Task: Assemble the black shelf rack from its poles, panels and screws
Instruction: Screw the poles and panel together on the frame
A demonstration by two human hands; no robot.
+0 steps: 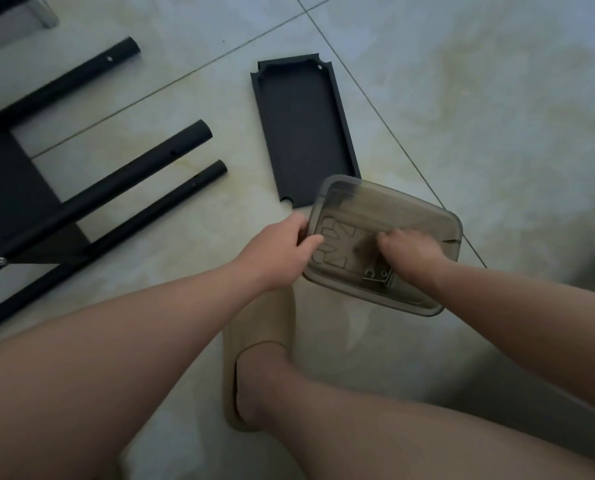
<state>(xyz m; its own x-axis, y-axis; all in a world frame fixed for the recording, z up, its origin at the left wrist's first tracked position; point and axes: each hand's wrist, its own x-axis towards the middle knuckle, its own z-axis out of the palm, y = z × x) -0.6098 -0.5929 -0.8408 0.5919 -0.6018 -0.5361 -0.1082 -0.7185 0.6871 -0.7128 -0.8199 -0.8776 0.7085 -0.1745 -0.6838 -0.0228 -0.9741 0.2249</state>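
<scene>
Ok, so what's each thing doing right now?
Plastic box: open, no lid on.
Left hand: grips the box's rim.
Right hand: reaching inside the box; grip unclear.
Screws: loose in the box.
Black panel: lying flat, unattached.
Poles: lying down, joined to a second panel.

Your view is dim and flat, with a cold grey-blue cast and no hard glare. The floor [462,81] is palest beyond your hands and sinks into soft shadow under your right forearm, toward your body. Your right hand [407,245] is smeared by motion blur inside the smoky container [424,216], so its fingers are unreadable. Your left hand [282,251], gripping the rim, is sharper. Left of it the black poles [130,174] carry only a faint sheen. The wide lens stretches your forearms and legs at the near edge.
</scene>
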